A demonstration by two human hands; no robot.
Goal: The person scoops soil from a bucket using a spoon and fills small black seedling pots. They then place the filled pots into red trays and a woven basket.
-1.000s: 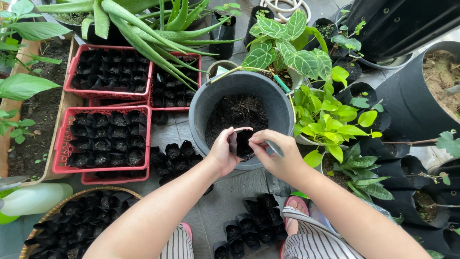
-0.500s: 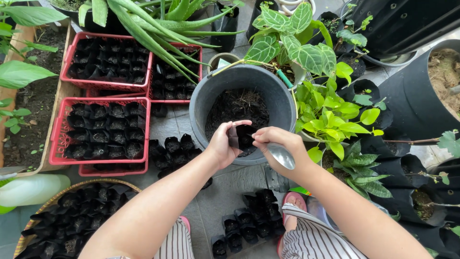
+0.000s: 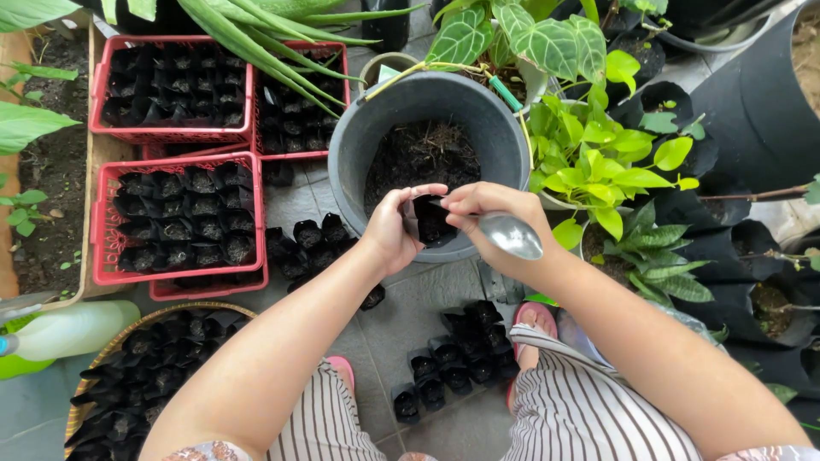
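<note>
At centre frame I see the left hand (image 3: 391,230) gripping a small black nursery bag (image 3: 430,220) over the near rim of the grey bucket (image 3: 359,137) of soil, while the right hand (image 3: 491,218) is closed around a metal spoon (image 3: 510,235) and pinches the bag's mouth. The bag looks soft, creased and open-topped; I cannot tell how full it is. I judge the work well advanced: red crates (image 3: 101,213) at upper left hold many filled bags, yet loose bags (image 3: 457,350) remain at lower centre.
</note>
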